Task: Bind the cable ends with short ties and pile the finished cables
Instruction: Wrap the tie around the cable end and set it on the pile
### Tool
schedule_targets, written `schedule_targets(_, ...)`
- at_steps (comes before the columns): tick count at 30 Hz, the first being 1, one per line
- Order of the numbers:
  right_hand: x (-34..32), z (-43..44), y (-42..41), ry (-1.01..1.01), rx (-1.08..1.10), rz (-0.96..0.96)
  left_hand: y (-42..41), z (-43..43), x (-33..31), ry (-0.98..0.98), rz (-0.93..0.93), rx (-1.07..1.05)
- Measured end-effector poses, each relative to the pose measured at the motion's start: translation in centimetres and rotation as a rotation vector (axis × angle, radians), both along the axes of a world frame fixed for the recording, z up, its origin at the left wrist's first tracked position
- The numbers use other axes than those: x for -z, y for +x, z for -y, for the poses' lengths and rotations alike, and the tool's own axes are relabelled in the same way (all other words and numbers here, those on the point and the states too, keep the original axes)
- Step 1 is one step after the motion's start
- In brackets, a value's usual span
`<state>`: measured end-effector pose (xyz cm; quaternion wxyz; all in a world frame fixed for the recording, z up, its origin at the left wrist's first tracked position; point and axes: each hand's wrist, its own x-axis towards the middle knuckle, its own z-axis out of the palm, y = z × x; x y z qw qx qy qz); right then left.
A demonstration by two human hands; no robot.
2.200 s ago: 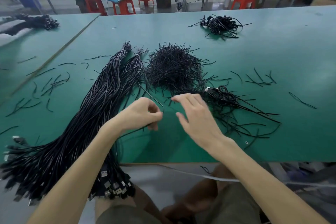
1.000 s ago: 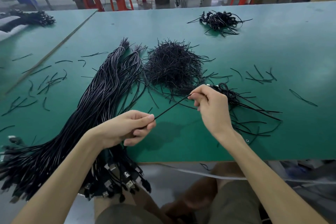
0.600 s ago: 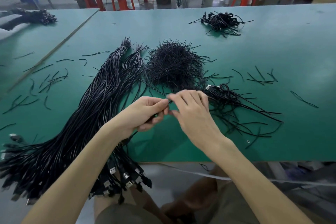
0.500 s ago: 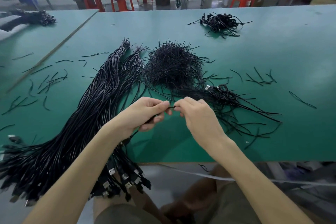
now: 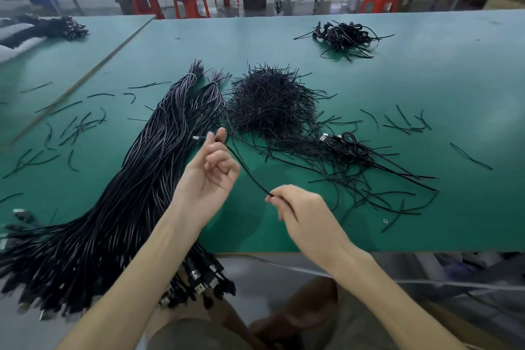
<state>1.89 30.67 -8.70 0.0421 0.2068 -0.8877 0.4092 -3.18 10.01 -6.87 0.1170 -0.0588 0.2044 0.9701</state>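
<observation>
My left hand is raised palm-up and pinches the end of a thin black cable between thumb and fingertip; a small silver plug tip sticks out to the left. My right hand grips the same cable lower down, nearer me. A thick bundle of long black cables lies on the left and hangs over the table's front edge. A heap of short black ties sits behind my hands. A few coiled cables lie to the right.
The green table carries scattered loose ties on both sides. Another pile of coiled cables sits at the far right. A second table on the left holds dark cables. Red stools stand beyond.
My hands were together at the cable's end; now they have drawn apart, the left one lifted and turned palm-up, the right one slid down the cable toward me.
</observation>
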Motion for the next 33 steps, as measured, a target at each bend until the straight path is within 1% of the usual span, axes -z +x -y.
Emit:
schedule_targets(3, 0.4, 0.4, 0.4, 0.006, -0.034, 0.066, 0.3, -0.5, -0.4, -0.327, -0.040, -0.044)
schedule_targets(4, 0.5, 0.3, 0.4, 0.004, -0.036, 0.107, 0.4, -0.5, -0.6, -0.380, -0.045, -0.051)
schedule_targets(5, 0.5, 0.0, 0.3, -0.004, -0.040, 0.153, 0.5, -0.3, -0.7, -0.372, -0.047, -0.051)
schedule_targets(6, 0.5, -0.3, 0.2, -0.023, -0.047, 0.194, 0.7, -0.1, -0.9, -0.319, -0.055, -0.039)
schedule_targets(8, 0.2, -1.0, -0.2, -0.053, -0.055, 0.239, 1.1, 0.3, -1.4, -0.188, -0.103, 0.057)
schedule_targets(9, -0.1, -1.4, -0.5, -0.049, -0.054, 0.249, 1.4, 0.4, -1.6, -0.171, -0.142, 0.128)
schedule_targets(10, -0.5, -1.8, -1.0, -0.039, -0.048, 0.253, 1.6, 0.4, -1.8, -0.197, -0.189, 0.190)
schedule_targets(12, -1.2, -2.5, -2.0, -0.054, -0.023, 0.240, 2.2, 0.1, -2.1, -0.345, -0.287, 0.234)
schedule_targets(14, -1.6, -3.1, -2.8, -0.094, -0.008, 0.235, 2.7, -0.6, -2.2, -0.491, -0.366, 0.199)
schedule_targets(16, -1.6, -3.2, -3.0, -0.100, -0.034, 0.244, 3.1, -1.4, -2.2, -0.545, -0.404, 0.163)
schedule_targets(17, -1.5, -3.1, -3.0, -0.098, -0.047, 0.252, 3.2, -1.7, -2.2, -0.544, -0.399, 0.153)
schedule_targets(19, -1.0, -3.1, -2.8, -0.100, -0.055, 0.269, 3.1, -2.0, -2.2, -0.484, -0.324, 0.136)
schedule_targets(22, -0.3, -3.3, -2.5, -0.108, -0.068, 0.294, 2.7, -1.6, -2.2, -0.298, -0.198, 0.099)
schedule_targets(24, -0.2, -3.5, -2.3, -0.116, -0.091, 0.308, 3.0, -1.1, -2.1, -0.249, -0.218, 0.128)
schedule_targets(26, -0.5, -3.6, -2.4, -0.110, -0.096, 0.321, 3.4, -0.9, -1.9, -0.299, -0.282, 0.182)
schedule_targets(27, -0.7, -3.6, -2.5, -0.102, -0.091, 0.325, 3.7, -0.8, -2.0, -0.363, -0.330, 0.211)
schedule_targets(28, -1.0, -3.7, -2.7, -0.092, -0.089, 0.330, 3.8, -0.6, -2.1, -0.470, -0.395, 0.246)
schedule_targets(29, -1.3, -3.7, -3.0, -0.079, -0.091, 0.329, 3.8, -0.3, -2.1, -0.635, -0.476, 0.290)
schedule_targets(31, -1.9, -3.6, -3.3, -0.060, -0.102, 0.298, 3.8, -0.4, -2.3, -1.080, -0.646, 0.443)
schedule_targets(32, -2.3, -3.4, -3.4, -0.061, -0.104, 0.270, 3.7, -0.7, -2.3, -1.263, -0.699, 0.522)
schedule_targets(33, -2.6, -3.1, -3.4, -0.070, -0.104, 0.241, 3.7, -1.1, -2.1, -1.394, -0.722, 0.549)
